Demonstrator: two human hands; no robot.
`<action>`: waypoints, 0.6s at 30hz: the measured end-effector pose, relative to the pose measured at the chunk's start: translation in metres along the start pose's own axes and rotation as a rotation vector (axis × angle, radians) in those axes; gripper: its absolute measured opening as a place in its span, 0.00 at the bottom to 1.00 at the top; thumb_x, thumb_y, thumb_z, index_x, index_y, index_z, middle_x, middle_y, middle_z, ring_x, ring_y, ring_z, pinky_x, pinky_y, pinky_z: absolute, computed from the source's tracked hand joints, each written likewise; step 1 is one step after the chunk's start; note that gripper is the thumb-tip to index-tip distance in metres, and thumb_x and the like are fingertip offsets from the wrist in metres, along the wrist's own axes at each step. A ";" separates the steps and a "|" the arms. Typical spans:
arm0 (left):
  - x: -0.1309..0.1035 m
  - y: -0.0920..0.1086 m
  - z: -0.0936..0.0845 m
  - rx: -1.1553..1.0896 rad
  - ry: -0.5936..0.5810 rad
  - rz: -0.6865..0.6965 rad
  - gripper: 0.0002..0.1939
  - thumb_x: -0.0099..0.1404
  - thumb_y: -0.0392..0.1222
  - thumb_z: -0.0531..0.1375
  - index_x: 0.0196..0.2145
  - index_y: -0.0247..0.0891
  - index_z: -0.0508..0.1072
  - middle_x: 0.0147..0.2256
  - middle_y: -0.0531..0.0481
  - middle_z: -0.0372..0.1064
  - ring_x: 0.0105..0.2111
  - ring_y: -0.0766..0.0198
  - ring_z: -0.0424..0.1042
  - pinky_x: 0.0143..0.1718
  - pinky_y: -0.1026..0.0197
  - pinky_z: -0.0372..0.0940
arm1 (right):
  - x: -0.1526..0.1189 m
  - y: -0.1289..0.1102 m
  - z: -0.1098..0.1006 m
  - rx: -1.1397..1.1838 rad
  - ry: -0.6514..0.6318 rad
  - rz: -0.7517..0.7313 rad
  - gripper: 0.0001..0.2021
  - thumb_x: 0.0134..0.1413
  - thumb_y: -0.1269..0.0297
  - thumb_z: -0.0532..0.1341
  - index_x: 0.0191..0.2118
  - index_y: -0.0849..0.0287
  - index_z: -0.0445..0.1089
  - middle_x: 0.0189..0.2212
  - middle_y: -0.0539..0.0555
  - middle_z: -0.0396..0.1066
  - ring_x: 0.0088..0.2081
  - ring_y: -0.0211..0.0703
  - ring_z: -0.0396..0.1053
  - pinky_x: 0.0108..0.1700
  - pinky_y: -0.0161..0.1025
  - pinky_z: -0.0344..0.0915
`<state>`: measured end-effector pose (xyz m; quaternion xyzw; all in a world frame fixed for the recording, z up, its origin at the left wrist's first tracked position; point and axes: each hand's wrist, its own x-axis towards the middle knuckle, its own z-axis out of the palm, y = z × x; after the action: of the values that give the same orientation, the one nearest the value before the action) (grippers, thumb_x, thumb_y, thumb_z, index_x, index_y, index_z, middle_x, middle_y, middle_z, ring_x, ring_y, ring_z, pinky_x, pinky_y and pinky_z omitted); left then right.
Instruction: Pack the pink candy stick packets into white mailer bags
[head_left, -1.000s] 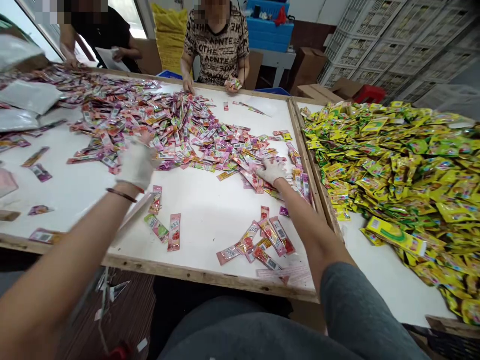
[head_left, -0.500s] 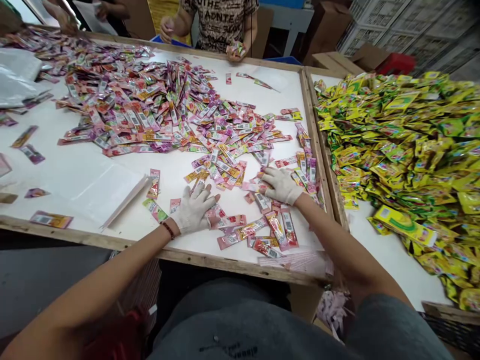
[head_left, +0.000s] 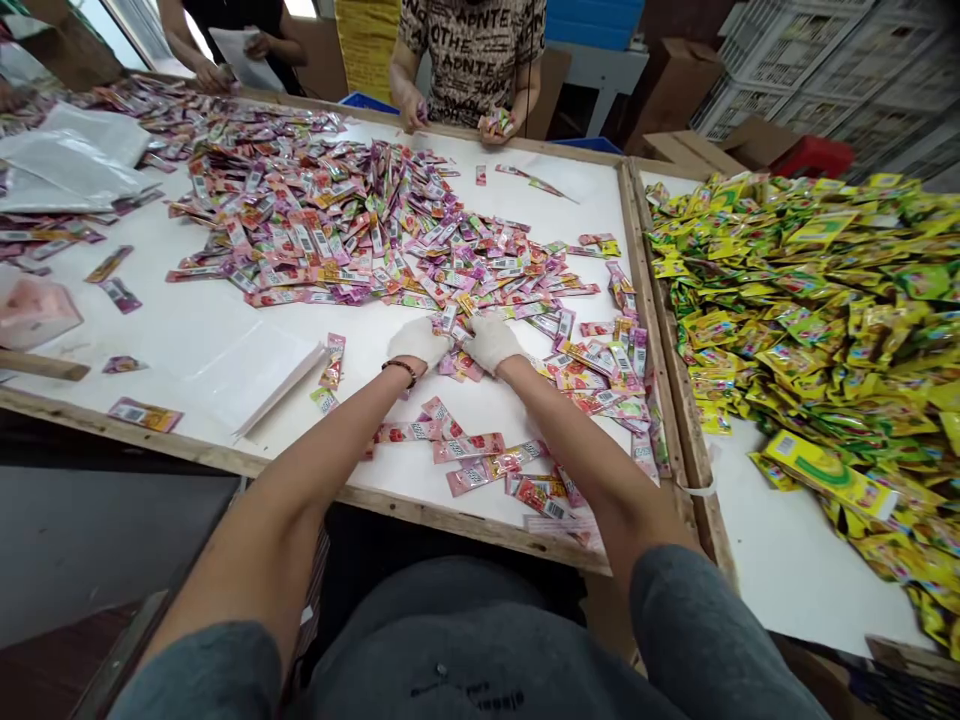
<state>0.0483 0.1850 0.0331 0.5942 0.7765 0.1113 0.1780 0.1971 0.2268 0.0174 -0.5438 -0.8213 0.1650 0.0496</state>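
Observation:
My left hand point(head_left: 418, 343), in a white glove with bare fingertips and a beaded bracelet at the wrist, is at the near edge of the main heap. My right hand point(head_left: 491, 340), gloved the same way, faces it closely from the right. Between them are pink, purple and orange stick packets point(head_left: 452, 322), with the fingers curled against them and partly hidden. Behind the hands spreads a large heap of the same packets point(head_left: 322, 230). Several more loose packets point(head_left: 470, 447) lie nearer my body, and others point(head_left: 600, 365) lie to the right of my right hand.
Wooden rims point(head_left: 656, 300) border the white table. Beyond the right rim lies a heap of yellow-green packets point(head_left: 810, 290). Clear plastic bags point(head_left: 247, 375) lie left of my hands. Across the table, a person in a patterned shirt point(head_left: 472, 60) holds packets; another person holds a white sheet point(head_left: 246, 60).
Both hands have moved away from my body and towards each other, from spread flat over loose packets to curled around packets at the heap's near edge. The view has shifted slightly.

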 end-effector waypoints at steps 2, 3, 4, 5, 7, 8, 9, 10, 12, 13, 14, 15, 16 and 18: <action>-0.008 -0.011 0.001 -0.014 0.027 0.061 0.12 0.64 0.46 0.57 0.41 0.39 0.77 0.45 0.37 0.78 0.46 0.47 0.76 0.44 0.53 0.66 | -0.003 0.001 0.003 -0.018 -0.071 0.023 0.09 0.59 0.65 0.62 0.44 0.56 0.75 0.49 0.62 0.76 0.48 0.53 0.73 0.49 0.44 0.68; -0.013 -0.018 -0.001 -0.045 0.048 0.097 0.12 0.64 0.45 0.56 0.40 0.40 0.76 0.44 0.38 0.78 0.45 0.49 0.76 0.44 0.54 0.66 | -0.007 0.005 0.004 -0.010 -0.092 0.010 0.07 0.58 0.66 0.62 0.42 0.55 0.74 0.47 0.60 0.77 0.47 0.52 0.73 0.48 0.43 0.68; -0.018 -0.026 -0.005 -0.088 0.073 0.127 0.11 0.65 0.44 0.55 0.40 0.40 0.76 0.42 0.40 0.78 0.43 0.51 0.75 0.44 0.54 0.66 | -0.012 0.011 0.004 0.014 -0.102 -0.009 0.05 0.58 0.67 0.62 0.41 0.54 0.73 0.46 0.59 0.77 0.46 0.52 0.73 0.47 0.42 0.68; -0.021 -0.032 -0.009 -0.134 0.100 0.145 0.11 0.66 0.43 0.54 0.40 0.40 0.75 0.40 0.42 0.77 0.42 0.52 0.75 0.44 0.55 0.66 | -0.016 0.018 0.003 0.057 -0.099 -0.019 0.04 0.59 0.66 0.62 0.40 0.54 0.71 0.43 0.58 0.77 0.45 0.51 0.73 0.46 0.42 0.68; -0.021 -0.040 -0.019 -0.213 0.153 0.134 0.12 0.67 0.41 0.52 0.41 0.39 0.74 0.37 0.44 0.76 0.39 0.54 0.74 0.43 0.56 0.66 | -0.019 0.031 0.000 0.170 -0.056 0.013 0.05 0.63 0.63 0.59 0.44 0.53 0.68 0.38 0.55 0.77 0.40 0.50 0.73 0.43 0.42 0.68; -0.018 -0.041 -0.022 -0.234 0.182 0.114 0.12 0.67 0.40 0.52 0.42 0.38 0.74 0.37 0.44 0.75 0.38 0.55 0.73 0.42 0.56 0.66 | -0.018 0.035 -0.002 0.222 -0.018 0.043 0.07 0.65 0.61 0.56 0.46 0.53 0.67 0.37 0.54 0.76 0.38 0.50 0.72 0.42 0.43 0.68; -0.014 -0.039 -0.023 -0.242 0.206 0.092 0.13 0.67 0.39 0.51 0.44 0.38 0.73 0.38 0.44 0.75 0.38 0.55 0.73 0.42 0.56 0.66 | -0.014 0.038 -0.004 0.259 0.024 0.074 0.09 0.67 0.61 0.54 0.49 0.53 0.66 0.37 0.55 0.76 0.38 0.50 0.72 0.42 0.44 0.68; -0.008 -0.035 -0.023 -0.238 0.213 0.077 0.13 0.67 0.39 0.52 0.45 0.37 0.73 0.38 0.43 0.75 0.38 0.55 0.73 0.42 0.56 0.66 | -0.008 0.038 -0.006 0.276 0.062 0.099 0.10 0.67 0.61 0.53 0.51 0.53 0.65 0.38 0.56 0.77 0.39 0.51 0.73 0.43 0.44 0.69; 0.004 -0.021 -0.018 -0.210 0.167 0.068 0.13 0.67 0.40 0.54 0.47 0.37 0.73 0.40 0.42 0.76 0.39 0.54 0.74 0.42 0.55 0.67 | 0.007 0.033 -0.008 0.262 0.093 0.134 0.13 0.66 0.60 0.55 0.53 0.55 0.66 0.43 0.60 0.77 0.43 0.53 0.74 0.46 0.46 0.69; 0.009 -0.013 -0.014 -0.186 0.120 0.071 0.13 0.67 0.42 0.56 0.47 0.38 0.73 0.40 0.41 0.76 0.40 0.53 0.74 0.42 0.55 0.67 | 0.015 0.029 -0.007 0.243 0.082 0.155 0.15 0.65 0.59 0.57 0.54 0.56 0.67 0.46 0.62 0.77 0.45 0.55 0.74 0.48 0.46 0.69; 0.013 -0.005 -0.009 -0.153 0.065 0.074 0.14 0.65 0.44 0.58 0.47 0.38 0.73 0.41 0.40 0.77 0.42 0.51 0.75 0.43 0.55 0.67 | 0.022 0.024 -0.007 0.221 0.060 0.179 0.17 0.63 0.58 0.59 0.54 0.57 0.68 0.48 0.64 0.77 0.47 0.57 0.75 0.49 0.47 0.69; 0.016 0.002 -0.005 -0.110 0.009 0.081 0.15 0.64 0.45 0.60 0.47 0.39 0.74 0.43 0.39 0.77 0.44 0.49 0.75 0.45 0.54 0.67 | 0.029 0.019 -0.005 0.198 0.031 0.194 0.18 0.61 0.58 0.61 0.54 0.58 0.70 0.50 0.65 0.77 0.49 0.58 0.75 0.50 0.47 0.69; 0.018 0.007 -0.002 -0.061 -0.039 0.091 0.15 0.62 0.44 0.62 0.47 0.39 0.74 0.44 0.38 0.77 0.46 0.47 0.75 0.46 0.53 0.67 | 0.034 0.016 -0.004 0.176 0.004 0.197 0.18 0.59 0.58 0.62 0.53 0.58 0.71 0.51 0.65 0.77 0.51 0.59 0.75 0.51 0.47 0.69; 0.019 0.011 0.001 0.030 -0.097 0.117 0.14 0.62 0.42 0.61 0.46 0.39 0.75 0.47 0.37 0.77 0.49 0.44 0.75 0.49 0.51 0.67 | 0.041 0.013 -0.001 0.148 -0.040 0.177 0.16 0.58 0.61 0.62 0.51 0.58 0.74 0.53 0.65 0.77 0.52 0.58 0.74 0.53 0.46 0.68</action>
<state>0.0542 0.2064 0.0334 0.6459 0.7324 0.0807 0.1996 0.1926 0.2691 0.0103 -0.6055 -0.7566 0.2397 0.0585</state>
